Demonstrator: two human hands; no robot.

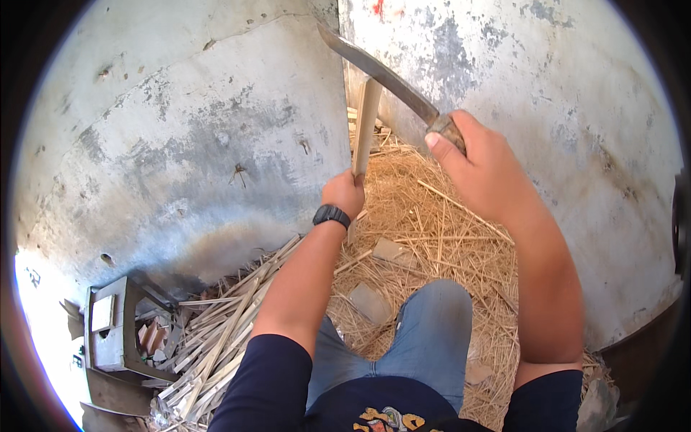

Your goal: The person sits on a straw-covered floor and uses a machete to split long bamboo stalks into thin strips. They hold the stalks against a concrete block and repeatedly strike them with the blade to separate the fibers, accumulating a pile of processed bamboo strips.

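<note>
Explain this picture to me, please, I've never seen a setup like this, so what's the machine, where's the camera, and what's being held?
There's no machine here, just a person's two bare hands. The one picture comes from a wide camera worn on the person's head, looking down, so straight edges bend near the dark rim. The left hand, with a black watch at its wrist, holds a wood strip upright. The right hand grips a knife by its handle. The blade crosses near the strip's top; I can't tell whether they touch. Straw-like strands cover much of the ground, with a pile of sticks on the left. Worn walls meet in a corner ahead, and the person's jeans show below.
</note>
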